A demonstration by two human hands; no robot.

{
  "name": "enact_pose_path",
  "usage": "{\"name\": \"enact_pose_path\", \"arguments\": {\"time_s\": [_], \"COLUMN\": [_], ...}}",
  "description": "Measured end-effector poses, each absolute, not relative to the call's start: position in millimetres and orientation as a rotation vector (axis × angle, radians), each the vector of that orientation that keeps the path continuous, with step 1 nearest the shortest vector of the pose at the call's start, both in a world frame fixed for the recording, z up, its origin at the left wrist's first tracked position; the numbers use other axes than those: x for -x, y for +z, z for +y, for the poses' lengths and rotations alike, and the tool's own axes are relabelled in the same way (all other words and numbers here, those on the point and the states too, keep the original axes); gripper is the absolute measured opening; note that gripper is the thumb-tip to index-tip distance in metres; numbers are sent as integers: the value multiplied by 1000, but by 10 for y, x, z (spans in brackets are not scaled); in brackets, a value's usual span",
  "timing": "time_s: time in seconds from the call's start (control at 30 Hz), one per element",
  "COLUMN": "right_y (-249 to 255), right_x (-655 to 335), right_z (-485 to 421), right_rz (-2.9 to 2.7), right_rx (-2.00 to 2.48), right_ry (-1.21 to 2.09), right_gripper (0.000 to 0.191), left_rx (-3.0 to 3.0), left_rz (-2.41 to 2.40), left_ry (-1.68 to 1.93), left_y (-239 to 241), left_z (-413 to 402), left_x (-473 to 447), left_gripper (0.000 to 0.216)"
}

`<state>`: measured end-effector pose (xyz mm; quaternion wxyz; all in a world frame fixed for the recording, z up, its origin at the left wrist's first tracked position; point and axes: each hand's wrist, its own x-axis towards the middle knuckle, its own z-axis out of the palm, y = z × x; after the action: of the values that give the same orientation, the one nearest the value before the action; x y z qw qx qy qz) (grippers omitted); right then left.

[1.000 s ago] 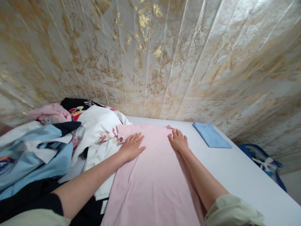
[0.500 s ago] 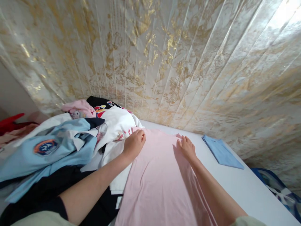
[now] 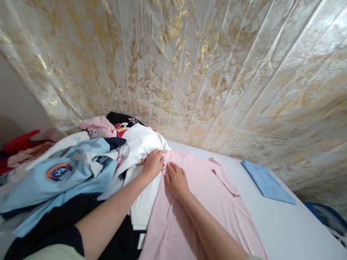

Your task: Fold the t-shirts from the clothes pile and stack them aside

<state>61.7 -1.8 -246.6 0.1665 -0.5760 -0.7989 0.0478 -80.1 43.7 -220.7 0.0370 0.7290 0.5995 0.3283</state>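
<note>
A pale pink T-shirt (image 3: 195, 202) lies spread on the white table (image 3: 292, 227), its right sleeve folded inward over the body. My left hand (image 3: 153, 163) is closed on the shirt's left sleeve at the shoulder, beside the clothes pile. My right hand (image 3: 176, 180) lies flat on the pink shirt just right of the left hand, fingers stretched toward the collar.
A pile of clothes (image 3: 76, 166), light blue, white, black and pink, covers the table's left side. A folded light blue garment (image 3: 267, 182) lies at the right by the gold-marbled wall (image 3: 189, 72). A blue bag (image 3: 329, 218) sits beyond the table's right edge.
My right hand has moved from the shirt's right shoulder across to the left, leaving the right sleeve folded inward. My left hand went from flat to gripping the left sleeve.
</note>
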Motion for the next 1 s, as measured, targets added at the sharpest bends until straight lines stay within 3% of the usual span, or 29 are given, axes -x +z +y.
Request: {"name": "enact_pose_path", "arguments": {"time_s": [0.23,0.57,0.7,0.77,0.9,1.0], "right_y": [-2436,-2489,-2502,-2504,-2512,-2536], "right_x": [-683,-688,-707,-711,-709,-716], "right_z": [-8,0,40,50,52,83], "right_rz": [-2341,-2291,-2232,-2212,-2186,-2138], "right_rx": [1610,1575,1513,1472,1417,1355], "right_ry": [139,176,239,268,318,402], "right_gripper": [45,47,45,44,43,41], "left_rx": [-1991,-2038,-1763,-1630,-1816,-1982], "left_rz": [1527,1468,1487,1579,1856,1889], "left_ry": [1483,1443,1569,1505,1003,877], "left_y": [-2316,-2351,-2402,-2395,-2313,-2266], "left_z": [657,590,584,570,515,486], "left_x": [788,736,707,705,704,683], "left_gripper": [47,61,58,52,18,17]}}
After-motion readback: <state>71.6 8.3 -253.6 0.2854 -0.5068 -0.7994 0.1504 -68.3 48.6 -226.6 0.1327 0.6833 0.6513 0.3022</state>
